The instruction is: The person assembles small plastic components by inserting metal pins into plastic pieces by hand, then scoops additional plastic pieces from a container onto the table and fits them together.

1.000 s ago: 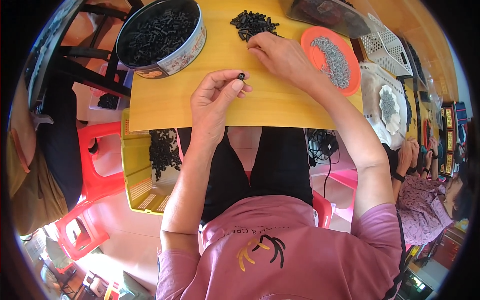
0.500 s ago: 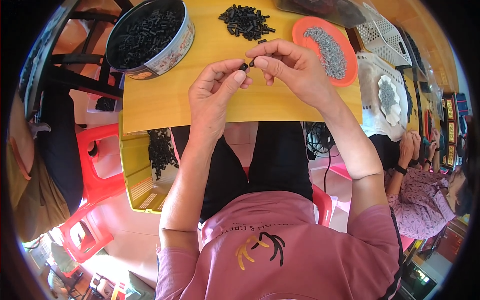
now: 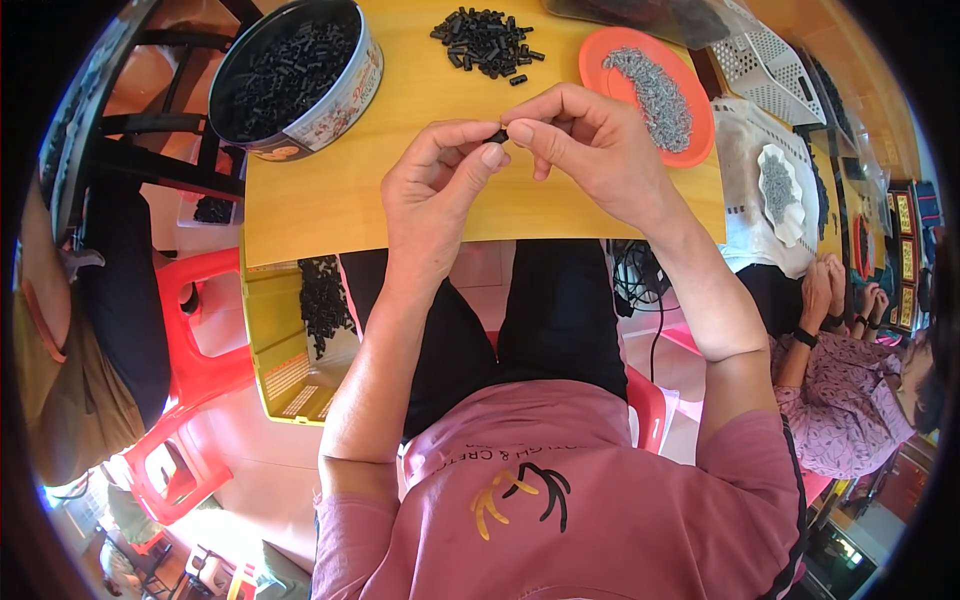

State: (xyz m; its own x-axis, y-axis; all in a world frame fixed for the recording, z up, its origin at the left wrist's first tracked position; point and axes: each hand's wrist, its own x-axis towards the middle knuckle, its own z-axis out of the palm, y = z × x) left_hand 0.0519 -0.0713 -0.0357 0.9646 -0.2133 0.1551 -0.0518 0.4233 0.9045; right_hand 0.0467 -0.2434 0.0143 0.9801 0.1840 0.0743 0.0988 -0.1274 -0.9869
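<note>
Over the yellow table [image 3: 320, 205], my left hand [image 3: 432, 190] pinches a small black cylindrical piece [image 3: 497, 136] between thumb and forefinger. My right hand [image 3: 600, 145] is closed in a pinch at that piece's right end, its thumb and fingertips meeting the left fingertips. Whatever lies between the right fingertips is too small and covered to make out. Beyond the hands is a loose pile of similar black pieces [image 3: 485, 42]. To the right, an orange-red plate [image 3: 593, 62] bears many small silvery metal parts [image 3: 655, 105].
A round tin [image 3: 350, 100] full of black pieces stands at the far left. On the right are a white perforated basket [image 3: 765, 75] and a white cloth [image 3: 738, 190]. Another person's hands [image 3: 822, 290] are beyond. A yellow crate [image 3: 262, 340] and red stool [image 3: 200, 300] stand lower left.
My hands have come together: the right fingertips, apart from the black piece before with a small dark bit in them, now meet it. The left hand has shifted slightly right.
</note>
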